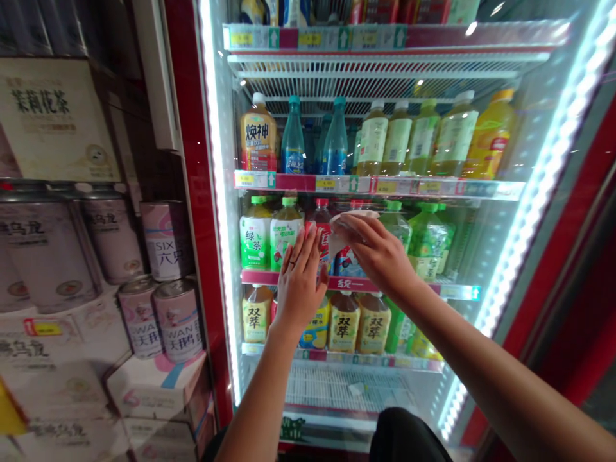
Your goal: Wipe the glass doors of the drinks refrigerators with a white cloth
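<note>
The work in hand looks to be midway: the white cloth (pixel 338 241) is out and in use, tucked under the fingers of the right hand (pixel 379 249), with one edge showing above the knuckles and a fold hanging below the fingertips. Those fingers lie close together, bent over the cloth and seeming to grip it; the thumb is hidden, so how firm the hold is cannot be told. The left hand (pixel 302 277), just beside, holds nothing — its fingers are straight, nearly together and pointing up, the thumb standing away. Both hands appear to be at a clear front (pixel 471 28) before the shelves, though whether every finger touches it cannot be told. No smear or damp trail shows around the fingertips, so finished and unfinished parts cannot be told apart; if the front is being wiped, the job is probably incomplete, since the cloth is up at it. Beyond the left fingertips is a red-capped bottle (pixel 322 204), with a green tea bottle (pixel 255 240) to their left. Above the fingers stands a blue bottle (pixel 335 144), and below them a brown bottle (pixel 343 326) — all upright on shelves, none held.
</note>
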The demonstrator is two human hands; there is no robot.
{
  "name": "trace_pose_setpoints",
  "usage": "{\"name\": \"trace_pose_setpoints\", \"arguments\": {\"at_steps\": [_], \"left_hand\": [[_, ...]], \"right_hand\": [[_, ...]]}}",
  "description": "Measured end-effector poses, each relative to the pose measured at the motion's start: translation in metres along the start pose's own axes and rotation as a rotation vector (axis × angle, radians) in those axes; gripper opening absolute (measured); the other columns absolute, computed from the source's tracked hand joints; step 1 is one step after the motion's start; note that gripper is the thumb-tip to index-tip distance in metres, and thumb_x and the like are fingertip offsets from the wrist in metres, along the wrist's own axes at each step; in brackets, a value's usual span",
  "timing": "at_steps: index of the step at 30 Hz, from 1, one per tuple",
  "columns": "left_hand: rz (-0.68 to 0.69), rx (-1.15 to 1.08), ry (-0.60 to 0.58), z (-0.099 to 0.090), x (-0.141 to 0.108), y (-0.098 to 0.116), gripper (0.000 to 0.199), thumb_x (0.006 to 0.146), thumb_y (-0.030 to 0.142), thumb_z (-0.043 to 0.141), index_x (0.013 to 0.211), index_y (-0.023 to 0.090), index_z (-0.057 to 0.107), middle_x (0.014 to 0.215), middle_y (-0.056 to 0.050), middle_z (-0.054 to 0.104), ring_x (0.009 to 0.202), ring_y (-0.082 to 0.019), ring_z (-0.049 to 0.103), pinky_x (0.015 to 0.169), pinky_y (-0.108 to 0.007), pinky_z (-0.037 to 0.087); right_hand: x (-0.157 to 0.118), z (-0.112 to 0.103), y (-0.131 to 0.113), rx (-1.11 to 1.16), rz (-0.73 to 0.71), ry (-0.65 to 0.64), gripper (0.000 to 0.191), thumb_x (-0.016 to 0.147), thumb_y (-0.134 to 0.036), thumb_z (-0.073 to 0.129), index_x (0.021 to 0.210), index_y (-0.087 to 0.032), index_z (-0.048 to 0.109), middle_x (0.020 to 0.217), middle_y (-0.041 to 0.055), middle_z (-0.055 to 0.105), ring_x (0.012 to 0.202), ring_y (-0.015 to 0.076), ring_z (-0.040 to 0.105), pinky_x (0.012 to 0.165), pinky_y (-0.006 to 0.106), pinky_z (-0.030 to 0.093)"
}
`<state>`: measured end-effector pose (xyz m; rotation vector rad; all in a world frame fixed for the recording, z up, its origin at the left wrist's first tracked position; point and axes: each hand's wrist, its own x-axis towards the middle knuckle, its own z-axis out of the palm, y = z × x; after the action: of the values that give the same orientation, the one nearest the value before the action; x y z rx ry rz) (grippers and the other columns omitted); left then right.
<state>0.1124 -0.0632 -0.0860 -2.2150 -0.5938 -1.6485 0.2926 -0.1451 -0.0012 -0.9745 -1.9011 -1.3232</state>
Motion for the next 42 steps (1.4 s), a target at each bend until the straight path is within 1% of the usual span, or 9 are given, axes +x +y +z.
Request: {"name": "trace_pose_setpoints", "arguments": {"at_steps": [3,10,16,20,23,27,33,37,42], "left_hand": [[-0.007,-0.010,-0.004,-0.003,0.000,0.002,0.092,0.106,0.014,0.053,0.176,0.033,-0.003,0.179,-0.005,0.033,0.168,-0.028,0.026,0.138,-0.056,0.033],[0.006,-0.047,0.028,-0.005,0.000,0.003,0.090,0.105,0.012,0.052,0.176,0.032,0.001,0.178,-0.007,0.036,0.168,-0.029,0.027,0.137,-0.057,0.036],[-0.109,-0.203,0.134,-0.020,0.011,0.016,0.069,0.112,0.019,0.048,0.172,0.041,0.023,0.168,-0.006,0.052,0.156,-0.025,0.051,0.127,-0.053,0.052],[-0.052,-0.220,0.140,-0.043,0.033,0.018,0.056,0.111,0.024,0.054,0.163,0.039,0.041,0.158,-0.005,0.062,0.149,-0.023,0.059,0.126,-0.050,0.053],[0.031,-0.225,0.056,-0.051,0.052,0.019,0.057,0.109,0.029,0.059,0.163,0.036,0.042,0.159,-0.007,0.061,0.149,-0.025,0.058,0.127,-0.051,0.051],[0.087,-0.227,-0.030,-0.041,0.066,0.018,0.048,0.107,0.022,0.059,0.154,0.032,0.051,0.153,-0.006,0.065,0.145,-0.022,0.061,0.123,-0.046,0.055],[0.176,-0.066,0.015,-0.019,0.074,0.005,0.027,0.102,0.007,0.058,0.124,0.020,0.069,0.130,-0.007,0.075,0.130,-0.019,0.069,0.115,-0.037,0.057],[0.293,0.124,-0.022,-0.024,0.080,-0.002,0.035,0.105,0.011,0.056,0.136,0.023,0.068,0.130,-0.007,0.076,0.125,-0.021,0.071,0.104,-0.036,0.062],[0.185,0.198,0.004,-0.032,0.075,-0.008,0.046,0.108,0.011,0.049,0.144,0.032,0.068,0.140,-0.006,0.074,0.129,-0.021,0.070,0.107,-0.037,0.062]], "right_hand": [[-0.003,-0.004,0.005,-0.010,0.002,-0.009,0.058,0.105,-0.007,0.056,0.158,-0.032,0.058,0.147,0.0082,0.070,0.132,0.0277,0.067,0.111,0.048,0.064],[0.018,0.007,-0.004,0.059,0.124,0.118,0.066,0.103,-0.008,0.056,0.163,-0.037,0.050,0.140,0.0080,0.072,0.131,0.0287,0.065,0.111,0.052,0.063],[0.006,0.014,0.006,0.219,0.115,0.130,0.083,0.100,-0.008,0.058,0.172,-0.036,0.030,0.141,0.0075,0.073,0.124,0.0269,0.071,0.106,0.047,0.064],[-0.004,0.026,0.016,0.273,0.117,0.291,0.063,0.098,-0.010,0.061,0.157,-0.031,0.050,0.139,0.0116,0.070,0.123,0.0266,0.072,0.099,0.044,0.066],[-0.007,0.036,0.017,0.314,0.115,0.361,0.043,0.100,-0.016,0.065,0.140,-0.029,0.059,0.127,0.0107,0.073,0.114,0.0251,0.075,0.093,0.042,0.066],[-0.013,0.043,0.017,0.334,0.142,0.351,0.039,0.101,-0.020,0.063,0.139,-0.027,0.059,0.131,0.0121,0.073,0.119,0.0268,0.074,0.097,0.046,0.065],[-0.034,0.049,0.010,0.190,0.137,0.269,0.055,0.103,-0.018,0.060,0.156,-0.026,0.048,0.144,0.0154,0.068,0.135,0.0294,0.067,0.112,0.051,0.060],[-0.044,0.049,0.000,-0.007,0.130,0.342,0.074,0.103,-0.019,0.065,0.168,-0.026,0.032,0.148,0.0175,0.066,0.144,0.0330,0.061,0.115,0.055,0.059],[-0.046,0.051,-0.006,-0.098,0.142,0.292,0.069,0.104,-0.021,0.064,0.167,-0.022,0.037,0.153,0.0188,0.065,0.146,0.0333,0.060,0.113,0.054,0.060]]}}
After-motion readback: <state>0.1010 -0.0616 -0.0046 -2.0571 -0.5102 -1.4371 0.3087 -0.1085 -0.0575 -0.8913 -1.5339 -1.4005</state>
